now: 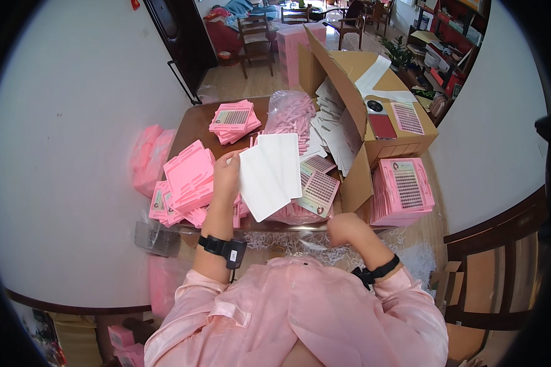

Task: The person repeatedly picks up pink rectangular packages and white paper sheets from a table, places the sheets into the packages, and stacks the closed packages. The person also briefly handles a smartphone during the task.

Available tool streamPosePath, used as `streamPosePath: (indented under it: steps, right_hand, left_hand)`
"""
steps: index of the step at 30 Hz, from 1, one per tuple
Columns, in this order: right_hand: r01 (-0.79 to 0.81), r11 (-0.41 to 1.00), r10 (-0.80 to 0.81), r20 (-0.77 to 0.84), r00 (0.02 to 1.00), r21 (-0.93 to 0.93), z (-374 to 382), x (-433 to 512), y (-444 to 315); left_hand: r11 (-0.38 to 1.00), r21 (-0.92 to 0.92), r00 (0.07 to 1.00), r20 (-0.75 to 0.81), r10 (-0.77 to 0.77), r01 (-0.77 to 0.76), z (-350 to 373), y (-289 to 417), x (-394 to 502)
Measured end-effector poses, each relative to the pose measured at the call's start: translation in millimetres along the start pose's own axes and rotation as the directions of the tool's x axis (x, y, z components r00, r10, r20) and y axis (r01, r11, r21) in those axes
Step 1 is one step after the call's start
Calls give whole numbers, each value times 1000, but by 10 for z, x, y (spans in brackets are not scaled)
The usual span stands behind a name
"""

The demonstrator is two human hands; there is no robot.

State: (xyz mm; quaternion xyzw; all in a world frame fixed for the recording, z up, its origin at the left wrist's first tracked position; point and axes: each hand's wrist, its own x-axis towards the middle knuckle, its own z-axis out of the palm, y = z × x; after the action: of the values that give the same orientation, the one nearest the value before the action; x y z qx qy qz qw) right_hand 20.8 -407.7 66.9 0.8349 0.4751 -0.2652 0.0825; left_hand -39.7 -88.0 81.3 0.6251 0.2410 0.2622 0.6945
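Observation:
My left hand point(227, 172) grips white cards point(264, 186) by their left edge. They are fanned out, blank side up, over the table. My right hand point(346, 229) is at the table's front edge, curled and seen from its back; its fingers are hidden. A small blurred white piece point(313, 242) shows just left of it. Between the hands lie printed cards point(319, 190) with rows of small dark lash-like clusters, on top of a clear bag of pink pieces point(298, 214). Beside my left hand is a stack of pink plastic trays point(190, 172).
An open cardboard box point(395, 149) with white cards inside stands at the right, a phone point(380, 120) on top. Filled pink trays point(402, 190) are stacked before it. Farther back are another tray pile point(234, 117) and a bag of pink tubes point(290, 110). Shredded paper point(275, 241) lies below.

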Motion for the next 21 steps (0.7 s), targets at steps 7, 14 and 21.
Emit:
streamPosePath:
  steps: [7, 14, 21]
  right_hand:
    - [280, 880, 146, -780, 609, 383, -469, 368, -20]
    - [412, 777, 364, -873, 324, 476, -750, 607, -359]
    - [509, 679, 377, -846, 376, 529, -776, 682, -330]
  left_hand:
    - [989, -120, 965, 258, -50, 84, 24, 3, -104]
    - [969, -241, 897, 438, 67, 46, 56, 107, -265]
    - [947, -308, 887, 458, 60, 95, -3, 136, -271]
